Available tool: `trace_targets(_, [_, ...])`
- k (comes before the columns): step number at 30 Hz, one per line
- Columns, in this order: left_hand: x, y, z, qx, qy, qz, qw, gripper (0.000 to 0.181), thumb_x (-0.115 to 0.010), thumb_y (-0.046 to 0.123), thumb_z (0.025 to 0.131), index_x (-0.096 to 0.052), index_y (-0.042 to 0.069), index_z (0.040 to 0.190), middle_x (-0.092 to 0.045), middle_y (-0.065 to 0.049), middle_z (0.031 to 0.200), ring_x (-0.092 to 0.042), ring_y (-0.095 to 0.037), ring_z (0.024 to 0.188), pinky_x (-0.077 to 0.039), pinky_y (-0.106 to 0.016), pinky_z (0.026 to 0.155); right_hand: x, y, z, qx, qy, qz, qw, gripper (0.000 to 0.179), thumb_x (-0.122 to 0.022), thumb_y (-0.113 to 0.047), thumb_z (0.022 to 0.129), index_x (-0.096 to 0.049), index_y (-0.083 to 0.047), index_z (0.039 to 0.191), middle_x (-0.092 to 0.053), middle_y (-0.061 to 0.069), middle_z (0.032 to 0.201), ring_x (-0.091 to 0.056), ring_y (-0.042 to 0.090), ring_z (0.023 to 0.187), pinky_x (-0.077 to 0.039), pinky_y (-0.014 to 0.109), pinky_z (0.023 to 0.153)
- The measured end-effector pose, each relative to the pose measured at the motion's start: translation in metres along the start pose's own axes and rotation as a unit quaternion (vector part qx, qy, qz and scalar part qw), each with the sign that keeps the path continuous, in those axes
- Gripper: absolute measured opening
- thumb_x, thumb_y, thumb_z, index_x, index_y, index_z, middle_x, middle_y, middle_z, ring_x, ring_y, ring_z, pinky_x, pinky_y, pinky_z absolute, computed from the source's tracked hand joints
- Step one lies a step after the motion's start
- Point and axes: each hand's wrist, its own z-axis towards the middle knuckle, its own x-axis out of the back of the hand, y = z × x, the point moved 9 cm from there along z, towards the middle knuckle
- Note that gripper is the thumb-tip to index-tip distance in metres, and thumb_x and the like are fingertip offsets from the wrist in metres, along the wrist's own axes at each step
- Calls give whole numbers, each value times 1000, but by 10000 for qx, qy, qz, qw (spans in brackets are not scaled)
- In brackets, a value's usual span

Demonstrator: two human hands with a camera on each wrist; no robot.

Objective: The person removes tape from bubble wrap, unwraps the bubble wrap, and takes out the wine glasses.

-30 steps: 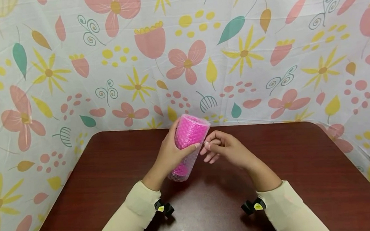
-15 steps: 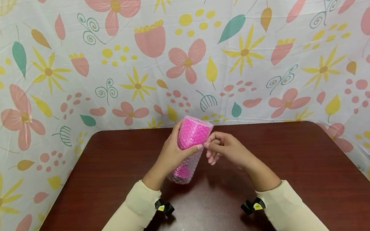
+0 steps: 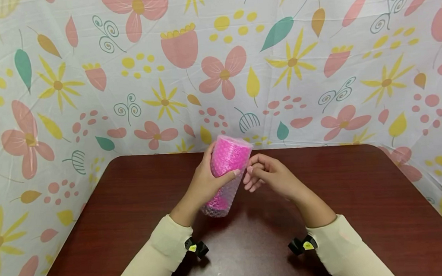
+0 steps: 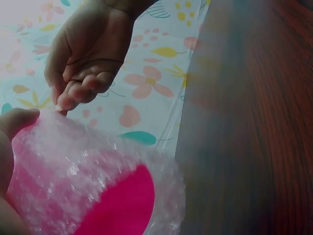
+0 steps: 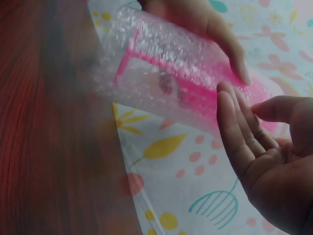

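Observation:
A bright pink, roughly cylindrical object wrapped in clear bubble wrap (image 3: pixel 230 156) is held tilted above the table. My left hand (image 3: pixel 202 180) grips it from the left, thumb across the near side, other fingers mostly hidden behind it. At its right edge is my right hand (image 3: pixel 274 175), thumb and forefinger tips together at the edge of the bubble wrap (image 4: pixel 83 147). In the right wrist view, the right hand's other fingers (image 5: pixel 234 127) extend beside the wrap. The wrap blurs the pink object's exact kind.
A dark reddish-brown table (image 3: pixel 133 205) lies beneath both hands. Behind it and at the sides hangs a white cloth (image 3: pixel 220 34) printed with flowers and leaves. Each wrist wears a small black camera (image 3: pixel 196 247) at the cream sleeve (image 3: pixel 152 256).
The wrapped object dipped slightly to the right, then came back up and left in my left hand. My right fingers shifted a little at its edge.

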Motion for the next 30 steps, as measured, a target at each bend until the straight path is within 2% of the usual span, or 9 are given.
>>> trace_targets(6, [6, 3, 0, -75, 355, 230, 9991, 100, -84, 40, 80, -23, 33, 159, -50, -1, 144, -58, -24, 121, -53, -48, 98, 0, -1, 2, 71, 156, -114, 9998, 25, -51, -13, 106, -49, 6, 122, -71, 30, 109, -76, 25, 92, -62, 43, 78])
trace_targets(8, [7, 2, 0, -74, 433, 308, 9986, 100, -85, 42, 79, -24, 35, 158, -50, 0, 144, -58, -23, 121, -53, -48, 98, 0, 0, 2, 48, 244, -214, 9995, 25, -51, -14, 106, -50, 6, 121, -71, 29, 111, -76, 27, 95, -62, 42, 78])
trace_targets(10, [8, 2, 0, -89, 479, 346, 9982, 100, -85, 41, 79, -24, 36, 158, -50, 0, 143, -58, -23, 121, -53, -48, 98, 2, 0, 2, 1, 372, -324, 9988, 26, -52, -16, 106, -51, 6, 118, -72, 27, 107, -76, 29, 92, -63, 42, 75])
trace_targets(13, [8, 1, 0, -109, 513, 348, 9980, 99, -85, 41, 79, -24, 38, 157, -51, 1, 143, -58, -23, 121, -54, -47, 98, 5, 1, 2, -78, 603, -388, 9974, 26, -53, -18, 106, -53, 6, 116, -72, 18, 93, -74, 26, 78, -62, 43, 69])
trace_targets(16, [8, 1, 1, -113, 516, 297, 9982, 98, -85, 41, 80, -24, 38, 157, -51, 1, 143, -59, -23, 121, -54, -47, 97, 7, 2, 1, -105, 753, -237, 9968, 25, -55, -18, 105, -53, 6, 114, -67, 9, 81, -69, 20, 68, -61, 42, 65])
trace_targets(19, [7, 1, 1, -97, 483, 218, 9985, 99, -85, 41, 80, -24, 36, 158, -51, 1, 142, -59, -23, 121, -54, -47, 97, 6, 3, 1, -98, 717, 39, 9974, 26, -54, -17, 105, -51, 7, 114, -66, 6, 79, -70, 22, 69, -62, 41, 65])
trace_targets(24, [2, 2, 0, -119, 332, 83, 9993, 99, -85, 42, 79, -24, 38, 157, -51, 1, 143, -59, -23, 120, -54, -47, 97, 4, 5, 1, -131, 592, 319, 9977, 26, -57, -21, 104, -52, 4, 111, -70, 8, 85, -72, 34, 76, -63, 42, 69])
trace_targets(30, [-3, 1, 0, -180, 111, 138, 9997, 103, -85, 48, 78, -21, 37, 159, -49, 0, 146, -58, -22, 121, -53, -47, 99, 3, 5, 2, -153, 527, 338, 9979, 21, -56, -16, 104, -53, 4, 107, -72, 12, 84, -73, 30, 73, -63, 42, 69])
